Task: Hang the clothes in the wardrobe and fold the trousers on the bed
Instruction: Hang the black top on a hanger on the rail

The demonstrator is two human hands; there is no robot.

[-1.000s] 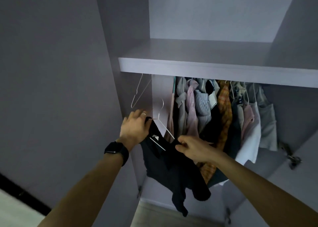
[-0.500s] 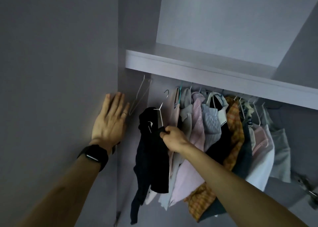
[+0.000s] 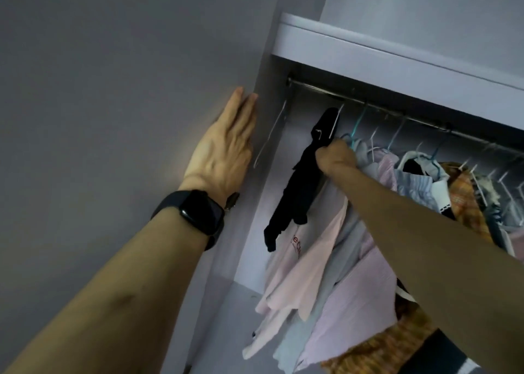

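- Big picture first: the wardrobe (image 3: 113,90) shows a broad, smooth, matte grey panel on the left, and a flat slab shelf (image 3: 397,58) slants across the top of the opening.
- Below it, the hung clothes (image 3: 354,302) are packed together: soft pale pink, ribbed lilac, orange check.
- A thin round metal rail (image 3: 377,105) runs just under the shelf.
- And here's the black garment (image 3: 300,180), at the left end of the row, long, limp and narrow, draped on a slim white hanger (image 3: 337,118) just under the rail. Whether the hook sits on the rail, I cannot tell.
- The left hand (image 3: 224,146) lies flat on the panel, fingers straight and pressed together.
- The right hand (image 3: 336,156) is curled tight, gripping the black cloth near its top.
- A glossy black watch (image 3: 195,213) is on the left wrist.
- A bare wire hanger (image 3: 269,138) dangles between the left hand and the black garment.
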